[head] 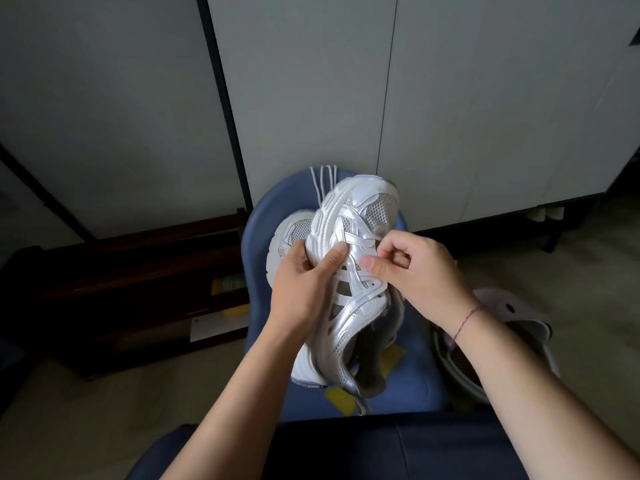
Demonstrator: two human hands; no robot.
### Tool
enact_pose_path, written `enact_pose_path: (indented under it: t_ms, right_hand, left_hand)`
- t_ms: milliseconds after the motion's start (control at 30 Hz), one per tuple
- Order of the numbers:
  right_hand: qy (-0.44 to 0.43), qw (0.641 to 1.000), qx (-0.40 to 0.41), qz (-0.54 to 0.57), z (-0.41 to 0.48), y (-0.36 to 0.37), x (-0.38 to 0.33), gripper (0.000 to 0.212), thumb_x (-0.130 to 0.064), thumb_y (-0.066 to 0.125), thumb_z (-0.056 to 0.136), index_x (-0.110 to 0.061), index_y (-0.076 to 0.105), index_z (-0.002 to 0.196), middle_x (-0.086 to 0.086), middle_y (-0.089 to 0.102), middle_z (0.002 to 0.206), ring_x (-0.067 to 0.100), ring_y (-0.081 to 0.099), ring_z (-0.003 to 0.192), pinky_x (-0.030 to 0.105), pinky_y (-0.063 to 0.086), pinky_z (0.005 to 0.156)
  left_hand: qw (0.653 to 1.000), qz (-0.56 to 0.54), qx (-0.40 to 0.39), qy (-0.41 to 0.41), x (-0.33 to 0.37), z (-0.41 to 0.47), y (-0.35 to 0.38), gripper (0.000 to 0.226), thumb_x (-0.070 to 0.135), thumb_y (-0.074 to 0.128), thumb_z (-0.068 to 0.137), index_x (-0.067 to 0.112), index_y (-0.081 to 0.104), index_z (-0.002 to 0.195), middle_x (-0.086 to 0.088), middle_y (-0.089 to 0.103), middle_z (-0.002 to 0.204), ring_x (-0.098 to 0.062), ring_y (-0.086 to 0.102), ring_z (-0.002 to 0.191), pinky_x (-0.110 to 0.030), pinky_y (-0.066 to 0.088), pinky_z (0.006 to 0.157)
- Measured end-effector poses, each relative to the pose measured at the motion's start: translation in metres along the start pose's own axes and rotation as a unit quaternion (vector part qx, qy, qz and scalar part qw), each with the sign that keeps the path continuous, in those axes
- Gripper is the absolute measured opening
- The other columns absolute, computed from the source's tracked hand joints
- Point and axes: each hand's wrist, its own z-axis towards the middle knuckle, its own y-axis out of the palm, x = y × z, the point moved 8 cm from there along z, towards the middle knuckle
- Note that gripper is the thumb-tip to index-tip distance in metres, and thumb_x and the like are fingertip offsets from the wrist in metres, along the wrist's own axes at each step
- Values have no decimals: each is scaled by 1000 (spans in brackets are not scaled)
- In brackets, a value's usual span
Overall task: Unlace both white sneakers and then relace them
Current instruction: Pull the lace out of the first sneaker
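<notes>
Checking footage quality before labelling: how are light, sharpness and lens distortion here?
Head view: dim overall, with the dark shelf at left lost in shadow. Head view: silver panels on the held sneaker show soft sheen, no harsh glare. Head view: the wide-angle lens bows the black wall strip; left hand and right hand look fairly sharp.

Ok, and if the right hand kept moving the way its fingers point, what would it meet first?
The right hand points left across the sneaker, apparently already pinching at its lacing. Next in line is the thumb of the left hand, which grips the sneaker's side. Depth between them is unclear.
</notes>
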Motion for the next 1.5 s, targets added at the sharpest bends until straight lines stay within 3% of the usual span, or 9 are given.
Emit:
enact_pose_path:
  t_ms: [100,233,400,533,700,833,967,1200,1500]
  right_hand:
    - [72,960,12,272,-1,1,12,31,-26,69,82,-11,51,62,0,41,53,8,37,53,20,33,55]
    - [216,769,-6,601,-4,18,28,34,-31,54,85,-14,35,62,-3,27,52,9,26,49,19,32,49]
    - [108,981,32,157,-3,-5,19,44,-44,56,90,-13,45,62,-8,40,52,6,35,51,25,30,57]
    - [-73,985,92,-125,-5,-9,-11,44,-49,63,80,-18,45,55,-10,39,54,2,45,56,18,30,54]
    - [-35,990,84,103,0,-15,0,36,-23,61,90,-11,45,60,-7,35,58,4,32,56,18,28,54]
    - [109,896,174,394,0,-28,42,37,-15,57,93,-19,47,58,-9,38,53,5,31,54,17,27,55]
    - [81,982,156,70,0,-33,39,27,-22,57,90,-14,51,65,-7,45,60,3,40,56,25,33,58]
    - [-114,963,109,-218,-4,-6,-12,32,-55,47,83,-29,43,66,-12,45,72,10,45,68,33,31,73]
    - [71,935,267,222,-4,-59,42,38,-30,57,90,-20,37,58,-12,31,51,3,26,54,22,24,51]
  left_hand:
    - [999,-27,-18,-10,1,-1,4,30,31,70,88,13,65,111,-7,75,101,-25,72,94,-44,57,88]
    - [998,-56,-36,-16,2,-2,8,31,24,65,92,7,63,118,-9,74,106,-25,71,97,-36,58,84]
    - [1000,-4,-19,-3,-1,0,1,33,38,74,82,18,65,107,-1,76,97,-22,73,91,-49,55,90]
    - [999,33,-18,6,-1,-2,5,41,50,73,75,18,64,99,-2,75,93,-24,73,88,-52,55,88]
    - [999,-19,-29,-10,0,-2,4,29,30,71,88,14,64,112,-5,75,100,-24,73,92,-42,57,87]
    - [998,-50,-23,-23,0,0,2,28,26,68,89,13,64,114,-3,75,101,-20,73,92,-39,57,87]
    - [999,-23,-33,-25,-6,-2,8,31,33,71,86,16,65,112,-3,76,98,-22,73,91,-47,55,91]
    - [999,18,-21,-16,-6,-2,8,38,48,74,76,21,66,101,-2,76,94,-26,73,87,-53,55,88]
    - [999,-47,17,-12,2,4,-12,26,27,69,89,14,66,111,-2,76,99,-18,73,88,-30,57,75]
